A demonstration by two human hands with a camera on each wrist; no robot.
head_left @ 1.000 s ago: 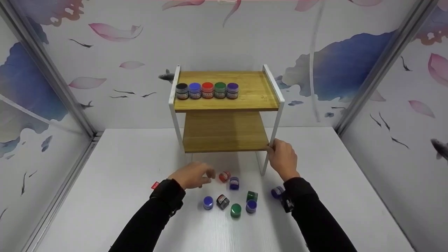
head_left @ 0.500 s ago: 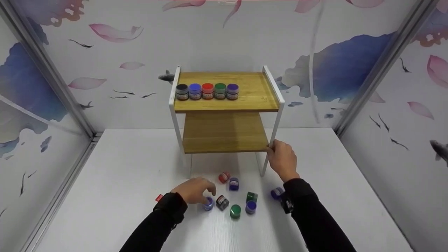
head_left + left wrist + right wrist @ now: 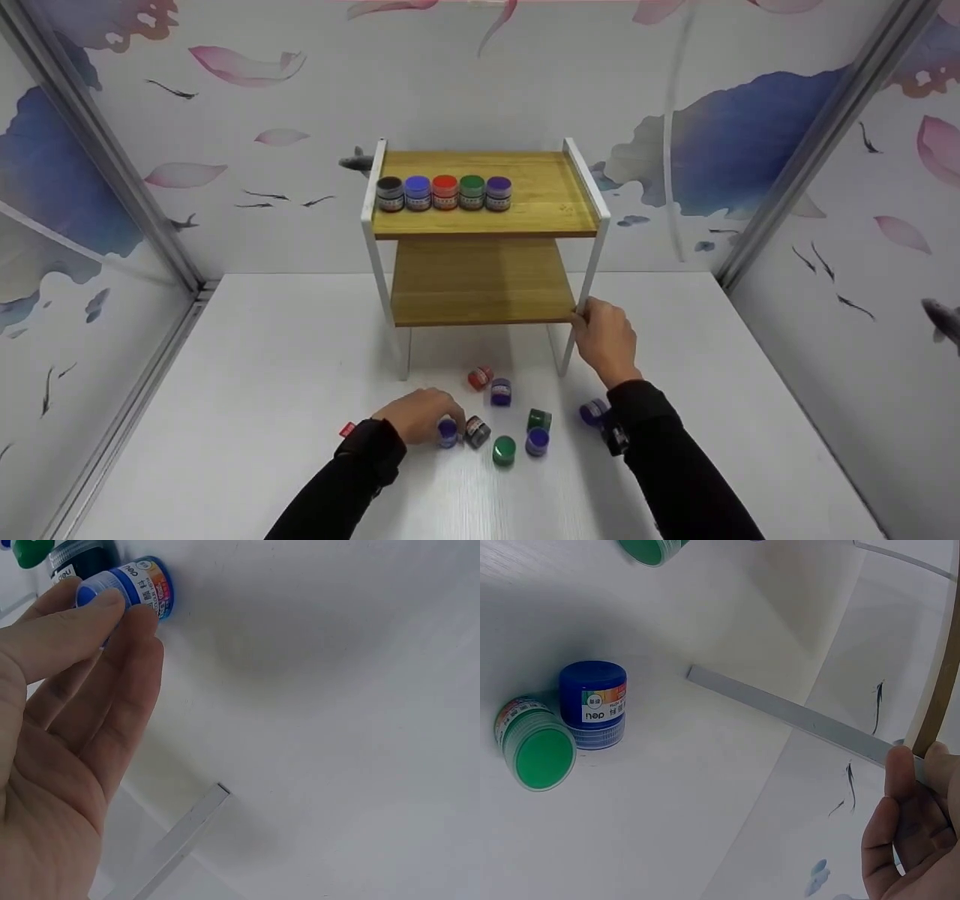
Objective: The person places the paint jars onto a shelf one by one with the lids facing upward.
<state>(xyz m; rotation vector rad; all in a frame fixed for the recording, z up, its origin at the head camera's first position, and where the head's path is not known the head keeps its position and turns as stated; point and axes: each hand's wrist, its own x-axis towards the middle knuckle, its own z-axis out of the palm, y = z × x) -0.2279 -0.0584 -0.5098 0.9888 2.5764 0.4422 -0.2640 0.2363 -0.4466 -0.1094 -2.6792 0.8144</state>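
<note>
My left hand (image 3: 421, 414) pinches a small blue paint jar (image 3: 142, 586) between thumb and fingers, low over the white table; in the left wrist view the jar lies tilted, its label showing. A black-lidded paint jar (image 3: 477, 432) lies close beside those fingertips. My right hand (image 3: 606, 339) grips the white front leg (image 3: 795, 717) of a two-tier wooden shelf (image 3: 484, 285), at the corner of the lower board. Along the upper board stands a row of several paint jars with black, blue, red, green and purple lids, the red-lidded jar (image 3: 445, 193) in the middle.
Before the shelf lie a red jar (image 3: 480, 378), a purple jar (image 3: 501, 391), a green jar (image 3: 504, 451), and a blue-lidded jar (image 3: 537, 441) against another green jar (image 3: 539, 418). One more purple jar (image 3: 592, 412) lies by the right wrist. Printed wall panels (image 3: 480, 90) enclose the table.
My left hand has come down toward the front of the table and its fingers have closed round the blue paint jar. The right hand keeps its grip on the shelf leg.
</note>
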